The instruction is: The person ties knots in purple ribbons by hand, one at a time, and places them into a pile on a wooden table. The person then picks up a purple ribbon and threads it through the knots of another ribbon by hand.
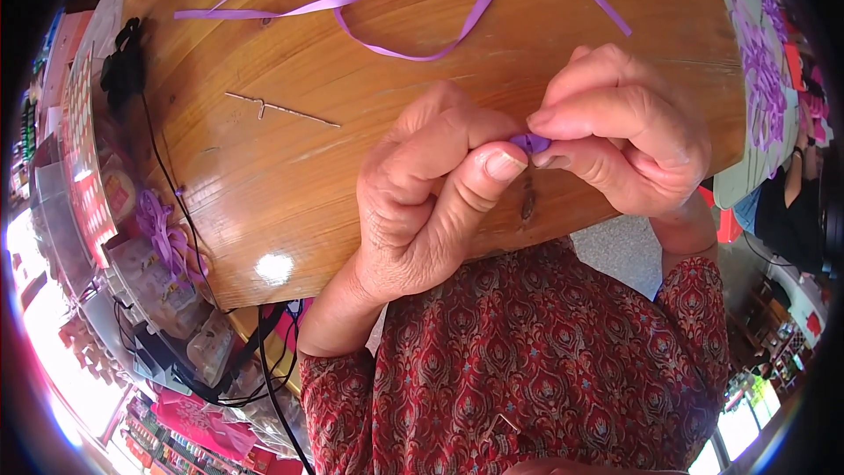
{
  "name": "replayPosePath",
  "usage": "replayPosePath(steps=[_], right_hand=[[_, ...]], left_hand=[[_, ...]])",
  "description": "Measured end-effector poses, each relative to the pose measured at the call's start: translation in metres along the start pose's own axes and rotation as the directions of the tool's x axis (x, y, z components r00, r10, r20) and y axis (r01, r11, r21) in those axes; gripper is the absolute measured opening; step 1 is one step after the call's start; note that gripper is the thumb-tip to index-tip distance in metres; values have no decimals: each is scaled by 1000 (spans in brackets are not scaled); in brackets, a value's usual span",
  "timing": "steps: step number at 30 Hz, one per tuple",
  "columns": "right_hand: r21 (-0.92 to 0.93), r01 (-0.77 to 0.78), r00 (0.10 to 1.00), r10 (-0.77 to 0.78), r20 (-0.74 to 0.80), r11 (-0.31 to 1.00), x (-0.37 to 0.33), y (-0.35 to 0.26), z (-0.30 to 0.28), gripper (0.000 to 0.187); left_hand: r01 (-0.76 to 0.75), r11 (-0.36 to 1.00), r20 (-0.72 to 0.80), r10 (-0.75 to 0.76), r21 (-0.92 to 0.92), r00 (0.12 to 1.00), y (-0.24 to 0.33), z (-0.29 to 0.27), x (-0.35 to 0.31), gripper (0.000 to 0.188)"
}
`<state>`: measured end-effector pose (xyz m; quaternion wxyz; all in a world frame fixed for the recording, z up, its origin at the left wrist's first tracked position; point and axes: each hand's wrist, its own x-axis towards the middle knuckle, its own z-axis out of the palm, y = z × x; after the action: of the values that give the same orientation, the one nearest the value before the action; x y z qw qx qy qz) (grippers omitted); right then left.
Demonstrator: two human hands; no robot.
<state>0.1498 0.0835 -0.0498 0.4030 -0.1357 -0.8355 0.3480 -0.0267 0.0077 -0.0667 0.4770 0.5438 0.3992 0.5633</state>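
Between my two hands, above the wooden table, is a small piece of purple ribbon (531, 142), bunched or folded. The thumb and forefinger of my left hand (431, 185) pinch its left end. From the other side, my right hand (624, 127) grips it between thumb and fingertips, its other fingers curled. Most of the piece is hidden by the fingertips, so its exact shape is unclear. Left of my hands, a thin metal tool (281, 108) with a small side hook lies on the table. Long lilac ribbon (413, 54) lies in loops beyond my hands.
The wooden table (264, 158) has a curved edge. At its left lie a black cord (158, 141), a purple ribbon bundle (161, 229) and plastic bags (158, 286). More purple ribbon pieces (763, 79) cover a pale surface on the right. Another person (787, 211) is at far right.
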Motion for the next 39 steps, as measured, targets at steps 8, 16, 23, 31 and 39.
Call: replayPosePath(steps=[8,16,23,31,39], right_hand=[[-81,0,999,3,41,997,0,-5,-4,26],[-149,193,981,-193,10,970,-14,-5,0,20],[-304,403,896,-440,-62,864,-26,8,10,20],[186,-77,997,70,44,979,-6,5,-4,25],[95,-108,994,104,46,990,7,6,-4,30]], left_hand=[[-52,992,-25,55,112,998,0,1,-1,7],[-225,943,67,216,244,974,-6,5,-4,13],[-72,995,115,64,63,991,-6,10,-8,12],[172,902,91,-148,-396,985,-7,15,-9,15],[280,793,64,-294,-541,954,-4,5,0,41]])
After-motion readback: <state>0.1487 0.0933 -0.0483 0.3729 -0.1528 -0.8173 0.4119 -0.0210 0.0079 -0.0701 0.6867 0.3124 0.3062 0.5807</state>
